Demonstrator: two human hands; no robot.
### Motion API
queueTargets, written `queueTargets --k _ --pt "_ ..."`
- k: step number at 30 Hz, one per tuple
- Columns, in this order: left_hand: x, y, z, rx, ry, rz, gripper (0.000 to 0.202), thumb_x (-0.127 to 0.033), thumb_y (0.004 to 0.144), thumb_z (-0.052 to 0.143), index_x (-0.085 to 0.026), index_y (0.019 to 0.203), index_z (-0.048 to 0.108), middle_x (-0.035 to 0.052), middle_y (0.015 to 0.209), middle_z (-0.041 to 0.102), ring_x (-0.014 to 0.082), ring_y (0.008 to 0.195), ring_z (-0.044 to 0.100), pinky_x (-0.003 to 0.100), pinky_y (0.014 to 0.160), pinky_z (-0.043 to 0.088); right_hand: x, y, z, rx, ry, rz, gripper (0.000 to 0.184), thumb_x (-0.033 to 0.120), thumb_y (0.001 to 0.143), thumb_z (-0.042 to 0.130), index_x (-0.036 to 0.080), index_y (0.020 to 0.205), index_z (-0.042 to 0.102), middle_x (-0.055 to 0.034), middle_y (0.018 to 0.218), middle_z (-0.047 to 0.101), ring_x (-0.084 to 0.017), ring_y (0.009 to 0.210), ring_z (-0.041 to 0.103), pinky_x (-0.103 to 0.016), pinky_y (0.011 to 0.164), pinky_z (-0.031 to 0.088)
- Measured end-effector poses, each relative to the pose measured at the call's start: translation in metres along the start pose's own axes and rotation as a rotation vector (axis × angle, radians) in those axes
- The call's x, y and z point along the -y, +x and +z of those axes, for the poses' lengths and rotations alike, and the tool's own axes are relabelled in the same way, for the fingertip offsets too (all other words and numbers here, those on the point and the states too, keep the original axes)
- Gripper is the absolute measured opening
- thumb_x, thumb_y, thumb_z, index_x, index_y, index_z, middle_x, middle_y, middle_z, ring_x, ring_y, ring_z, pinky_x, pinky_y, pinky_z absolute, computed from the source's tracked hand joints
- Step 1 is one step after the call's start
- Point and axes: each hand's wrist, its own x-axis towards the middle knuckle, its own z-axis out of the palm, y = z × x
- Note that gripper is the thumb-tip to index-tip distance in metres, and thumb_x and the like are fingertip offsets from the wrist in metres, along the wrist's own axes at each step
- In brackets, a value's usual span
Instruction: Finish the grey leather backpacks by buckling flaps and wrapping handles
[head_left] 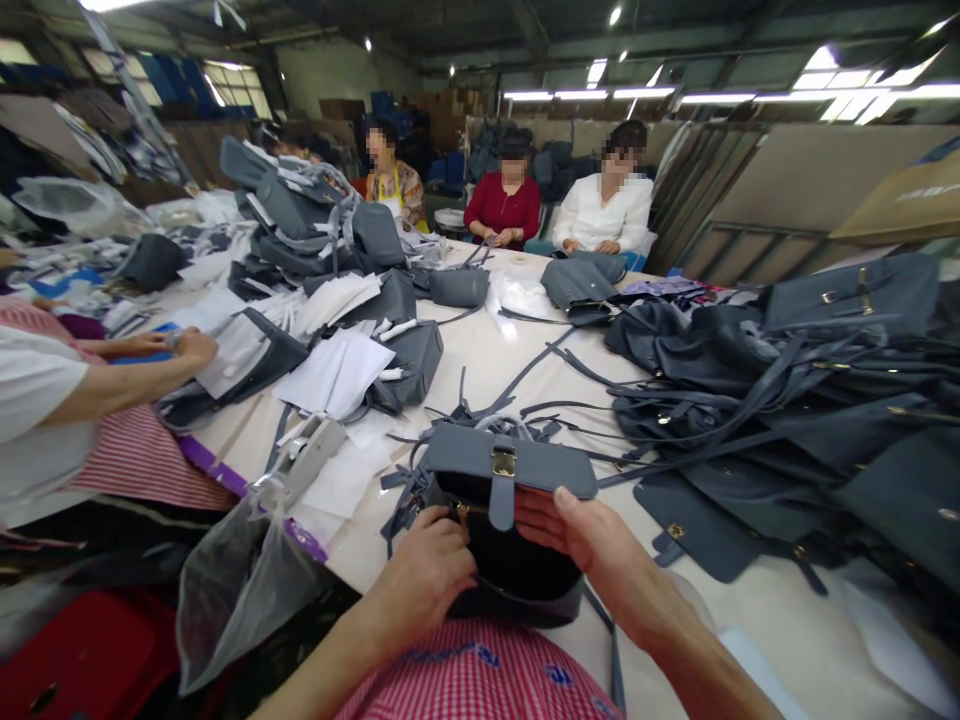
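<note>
A grey-blue leather handbag (510, 462) with a brass clasp stands open at the table's near edge, right in front of me. My left hand (426, 578) is curled at the bag's left rim, fingers closed near a brass part of the opening. My right hand (576, 530) grips the bag's right side, fingers reaching into the dark opening under the flap. Loose grey straps lie around the bag.
A heap of grey bags and straps (787, 400) fills the right. More bags and white paper (337, 370) lie left of centre. A person's arm (127, 370) reaches in at left. Three people sit at the far end. A clear plastic bag (240, 590) hangs at the near left edge.
</note>
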Motion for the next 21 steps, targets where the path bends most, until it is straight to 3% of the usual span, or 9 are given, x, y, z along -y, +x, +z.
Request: queueTargets --k 2,4,7,11,13,18,21 --pt "0.004 0.005 0.002 0.011 -0.071 -0.059 0.019 -0.016 0.088 0.049 -0.019 0.074 0.06 0.0014 0.08 0.068 0.0175 0.081 0.061 0.039 0.094 0.041 -0.003 -0.004 0.0 0.132 -0.427 -0.063 0.035 0.046 0.083 0.061 0.023 0.107 0.071 -0.0078 0.116 0.071 -0.027 0.108 0.063 -0.04 0.098 0.043" --pt "0.005 0.014 0.0 0.022 -0.134 -0.126 0.025 -0.015 0.089 0.045 -0.019 0.069 0.06 0.0005 0.076 0.067 0.0171 0.078 0.061 0.037 0.091 0.042 -0.009 -0.003 0.001 0.238 -0.853 -0.08 0.029 0.033 0.077 0.068 0.025 0.105 0.072 -0.0071 0.11 0.073 -0.03 0.101 0.065 -0.039 0.091 0.046" --pt "0.005 0.026 0.0 -0.016 -0.161 -0.213 0.026 -0.016 0.088 0.047 -0.018 0.064 0.058 0.0006 0.067 0.064 0.0177 0.072 0.059 0.038 0.089 0.042 -0.022 0.014 -0.001 0.222 -1.188 -0.051 0.019 0.02 0.078 0.06 0.022 0.092 0.073 -0.0098 0.093 0.075 -0.029 0.087 0.068 -0.039 0.081 0.048" --pt "0.0 0.026 0.007 -0.391 -0.053 -0.227 0.014 -0.015 0.087 0.046 -0.017 0.085 0.06 0.0075 0.087 0.064 0.022 0.088 0.056 0.04 0.086 0.045 -0.033 0.045 -0.011 0.145 -1.104 -0.027 0.021 0.024 0.079 0.057 0.025 0.092 0.073 -0.0072 0.105 0.074 -0.028 0.1 0.065 -0.039 0.092 0.045" --pt "-0.003 0.017 0.011 -0.486 -0.048 -0.207 0.017 -0.012 0.088 0.043 -0.017 0.089 0.06 0.0085 0.09 0.062 0.0207 0.087 0.055 0.036 0.079 0.047 -0.034 0.054 -0.018 0.14 -1.066 -0.022 0.024 0.025 0.077 0.059 0.027 0.095 0.073 -0.0048 0.11 0.073 -0.028 0.104 0.063 -0.038 0.095 0.044" --pt "-0.007 -0.004 0.032 -0.183 -0.306 -0.308 0.01 -0.013 0.086 0.053 -0.017 0.088 0.062 0.0027 0.08 0.062 0.0143 0.073 0.061 0.026 0.068 0.051 -0.037 0.062 -0.029 0.163 -0.993 0.005 0.022 0.026 0.074 0.058 0.027 0.088 0.074 -0.0013 0.099 0.077 -0.025 0.09 0.067 -0.039 0.087 0.049" --pt "-0.006 -0.006 0.05 -0.114 -0.331 -0.42 0.005 -0.019 0.08 0.065 -0.017 0.083 0.063 0.0013 0.075 0.063 0.0142 0.066 0.062 0.024 0.061 0.05 -0.039 0.065 -0.03 0.148 -0.99 0.034 0.019 0.03 0.075 0.057 0.025 0.083 0.074 -0.0038 0.091 0.077 -0.026 0.082 0.067 -0.04 0.08 0.051"
